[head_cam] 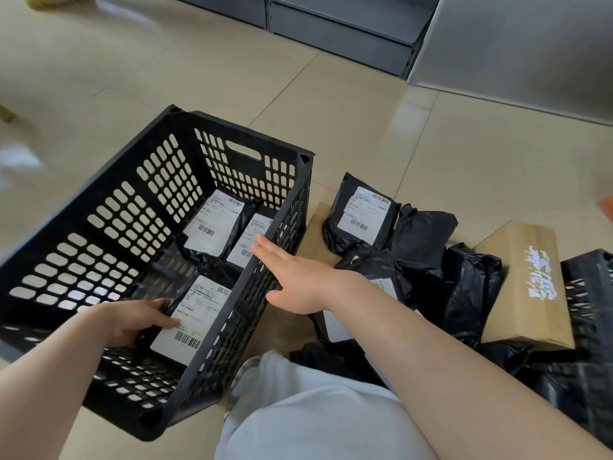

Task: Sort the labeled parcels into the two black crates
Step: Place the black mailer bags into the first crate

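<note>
- The left hand [139, 322] is down inside the near crate [109, 200], fingers curled onto the edge of a black bagged parcel [190, 315] whose white label faces up; thumb on the label, the rest of the grip tucked under the bag
- The right hand [298, 277] is flat and spread, palm down, holding nothing, hovering over or just touching the crate's right rim; contact cannot be told
- Two more labelled parcels [215, 224] lie side by side at the far end of that crate
- Outside, right of the crate, a heap of unsorted black bags [361, 214] rests on and around a brown carton [527, 280]; the topmost bag shows its label, others show none from here
- The second crate [590, 293] peeks in at the right edge, its contents hidden
- Judgement: the step in hand is setting this parcel down in the near crate; sorting looks early to midway, the heap being large
- Next calls for letting go with the left hand, then sending the free right hand back to the heap for a bag and turning it label-up to read before choosing a crate
</note>
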The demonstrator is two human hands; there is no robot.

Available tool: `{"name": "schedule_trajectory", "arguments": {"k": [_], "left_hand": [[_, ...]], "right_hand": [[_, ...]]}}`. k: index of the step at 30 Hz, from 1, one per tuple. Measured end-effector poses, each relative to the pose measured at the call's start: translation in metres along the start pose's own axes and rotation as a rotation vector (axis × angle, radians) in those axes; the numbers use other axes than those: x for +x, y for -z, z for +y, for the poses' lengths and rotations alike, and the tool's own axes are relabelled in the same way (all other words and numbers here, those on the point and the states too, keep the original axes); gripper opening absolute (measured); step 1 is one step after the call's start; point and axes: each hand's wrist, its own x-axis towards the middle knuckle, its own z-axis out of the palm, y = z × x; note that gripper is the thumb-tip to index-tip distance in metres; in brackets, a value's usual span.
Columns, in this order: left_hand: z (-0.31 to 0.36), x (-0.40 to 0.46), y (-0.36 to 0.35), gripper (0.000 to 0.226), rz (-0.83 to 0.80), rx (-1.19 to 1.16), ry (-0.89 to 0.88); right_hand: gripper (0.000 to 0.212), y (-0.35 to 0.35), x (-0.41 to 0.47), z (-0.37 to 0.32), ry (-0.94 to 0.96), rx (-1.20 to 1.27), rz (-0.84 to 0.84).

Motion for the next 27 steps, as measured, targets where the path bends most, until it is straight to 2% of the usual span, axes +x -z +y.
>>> {"name": "schedule_trajectory", "arguments": {"k": [5,7,10,13,16,18,20,23,27], "left_hand": [[-0.010,0.021,0.000,0.083,-0.005,0.029,0.036],[-0.012,0.026,-0.007,0.071,0.011,0.114,0.053],[-0.012,0.036,-0.016,0.056,0.121,0.275,0.017],[-0.005,0.043,-0.026,0.046,0.176,0.232,-0.042],[0.004,0.046,-0.038,0.067,0.291,0.198,-0.156],[0.006,0.049,-0.044,0.079,0.423,0.236,-0.260],[0.006,0.054,-0.051,0.092,0.479,0.268,-0.331],[0.005,0.057,-0.063,0.102,0.453,0.407,-0.351],[0.003,0.067,-0.070,0.092,0.369,0.595,-0.311]], "right_hand": [[0.084,-0.003,0.001,-0.001,0.005,0.004,0.015],[0.084,-0.003,0.002,0.000,0.007,0.009,0.021],[0.085,-0.005,0.002,0.001,0.015,0.016,0.030],[0.085,-0.007,0.004,0.002,0.020,0.021,0.037],[0.085,-0.007,0.004,0.003,0.022,0.025,0.043],[0.086,-0.007,0.003,0.001,0.016,0.017,0.040],[0.088,-0.008,0.003,-0.001,0.006,-0.002,0.032],[0.092,-0.009,0.006,-0.005,-0.017,-0.054,0.030],[0.093,-0.011,0.008,-0.008,-0.035,-0.090,0.037]]}}
